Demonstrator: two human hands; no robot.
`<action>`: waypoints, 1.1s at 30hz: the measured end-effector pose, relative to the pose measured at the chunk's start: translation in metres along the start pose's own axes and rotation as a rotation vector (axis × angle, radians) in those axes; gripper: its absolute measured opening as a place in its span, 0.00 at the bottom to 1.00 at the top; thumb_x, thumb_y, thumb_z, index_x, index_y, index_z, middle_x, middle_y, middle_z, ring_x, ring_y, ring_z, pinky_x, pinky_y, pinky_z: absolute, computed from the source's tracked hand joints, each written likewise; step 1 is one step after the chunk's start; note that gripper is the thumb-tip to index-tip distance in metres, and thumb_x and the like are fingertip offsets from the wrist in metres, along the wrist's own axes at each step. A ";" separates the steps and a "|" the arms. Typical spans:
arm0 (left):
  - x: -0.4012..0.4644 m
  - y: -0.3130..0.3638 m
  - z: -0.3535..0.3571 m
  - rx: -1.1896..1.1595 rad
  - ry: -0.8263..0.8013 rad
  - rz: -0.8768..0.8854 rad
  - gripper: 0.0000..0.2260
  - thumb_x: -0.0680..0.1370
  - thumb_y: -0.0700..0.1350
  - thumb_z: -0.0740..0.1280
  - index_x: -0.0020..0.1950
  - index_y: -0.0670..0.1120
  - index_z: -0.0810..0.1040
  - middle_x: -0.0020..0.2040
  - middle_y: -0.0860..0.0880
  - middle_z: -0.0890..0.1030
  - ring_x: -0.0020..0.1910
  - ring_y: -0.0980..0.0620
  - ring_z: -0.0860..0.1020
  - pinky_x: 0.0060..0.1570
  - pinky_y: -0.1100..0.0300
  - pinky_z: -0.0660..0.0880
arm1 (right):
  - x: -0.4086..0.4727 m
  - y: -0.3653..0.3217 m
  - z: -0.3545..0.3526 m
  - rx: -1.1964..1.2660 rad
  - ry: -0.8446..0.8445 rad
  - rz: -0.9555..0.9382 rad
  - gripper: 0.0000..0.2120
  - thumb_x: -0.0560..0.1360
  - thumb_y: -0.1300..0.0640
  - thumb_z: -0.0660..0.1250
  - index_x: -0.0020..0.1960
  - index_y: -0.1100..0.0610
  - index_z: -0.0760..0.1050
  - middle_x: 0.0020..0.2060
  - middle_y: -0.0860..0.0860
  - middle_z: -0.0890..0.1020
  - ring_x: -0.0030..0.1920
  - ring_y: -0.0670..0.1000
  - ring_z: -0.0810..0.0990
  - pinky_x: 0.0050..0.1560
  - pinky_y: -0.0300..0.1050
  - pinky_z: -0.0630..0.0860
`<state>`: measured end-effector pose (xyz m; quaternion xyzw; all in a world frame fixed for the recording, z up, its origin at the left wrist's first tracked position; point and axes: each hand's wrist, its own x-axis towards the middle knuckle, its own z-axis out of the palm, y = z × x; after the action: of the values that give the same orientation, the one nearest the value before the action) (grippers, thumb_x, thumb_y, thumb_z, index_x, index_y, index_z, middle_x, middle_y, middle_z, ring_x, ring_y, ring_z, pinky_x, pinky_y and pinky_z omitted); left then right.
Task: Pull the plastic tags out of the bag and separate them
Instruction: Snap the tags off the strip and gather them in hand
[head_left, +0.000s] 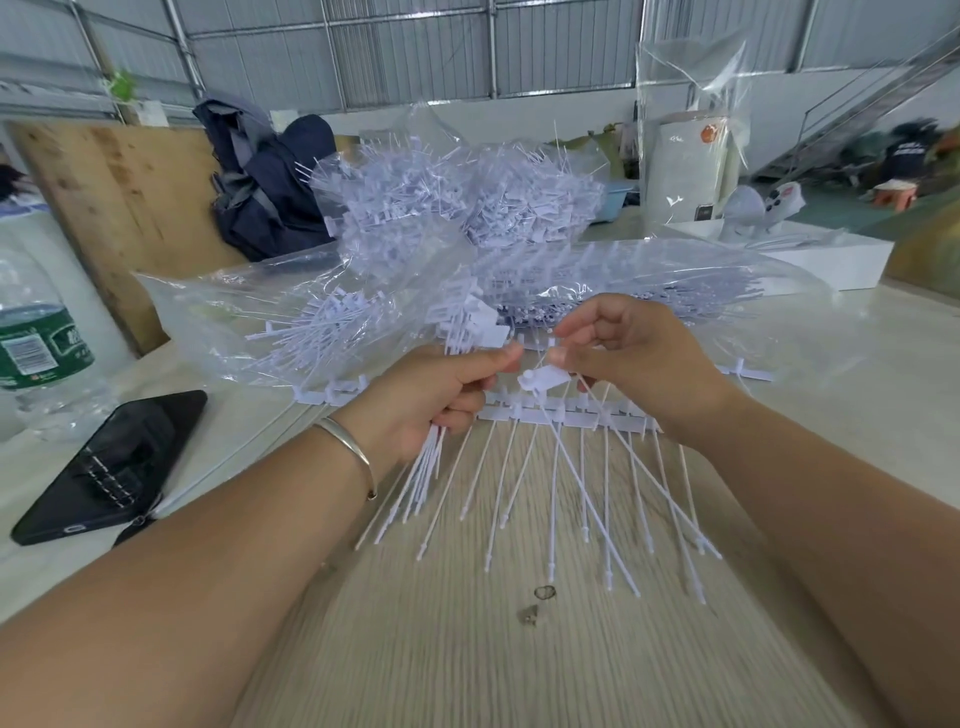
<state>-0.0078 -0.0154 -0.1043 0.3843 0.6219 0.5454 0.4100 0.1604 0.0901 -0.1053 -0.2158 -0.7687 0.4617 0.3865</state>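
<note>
Green bottle label (39, 347), writing illegible

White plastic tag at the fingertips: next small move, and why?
Probably the right hand snaps that white plastic tag off its strip and adds it to the left hand's bundle of loose tags; its head is already pinched.

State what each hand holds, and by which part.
Left hand: a bundle of separated tags, gripped near their flat heads. Right hand: a single tag, pinched at its head end.
</note>
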 end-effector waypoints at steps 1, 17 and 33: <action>-0.001 -0.001 0.001 0.022 -0.025 -0.006 0.10 0.71 0.50 0.74 0.42 0.44 0.81 0.29 0.54 0.70 0.22 0.58 0.58 0.18 0.68 0.55 | 0.000 0.000 0.001 0.007 -0.001 -0.006 0.13 0.68 0.59 0.76 0.49 0.62 0.79 0.34 0.50 0.82 0.33 0.54 0.78 0.40 0.56 0.78; -0.001 0.002 0.004 0.036 -0.058 -0.027 0.10 0.72 0.49 0.74 0.36 0.45 0.78 0.31 0.51 0.74 0.21 0.59 0.60 0.17 0.69 0.56 | -0.001 -0.001 0.004 0.047 0.060 -0.061 0.07 0.74 0.59 0.71 0.44 0.63 0.79 0.35 0.59 0.82 0.28 0.49 0.77 0.35 0.40 0.75; 0.003 0.003 -0.001 -0.085 -0.054 0.011 0.09 0.74 0.49 0.72 0.36 0.48 0.83 0.33 0.53 0.79 0.21 0.60 0.62 0.17 0.69 0.56 | 0.002 -0.003 -0.002 0.793 -0.079 0.209 0.11 0.64 0.69 0.67 0.45 0.63 0.79 0.40 0.57 0.82 0.41 0.51 0.84 0.41 0.39 0.80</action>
<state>-0.0098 -0.0126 -0.1019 0.3847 0.5849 0.5628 0.4395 0.1609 0.0910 -0.1017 -0.1091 -0.5195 0.7668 0.3609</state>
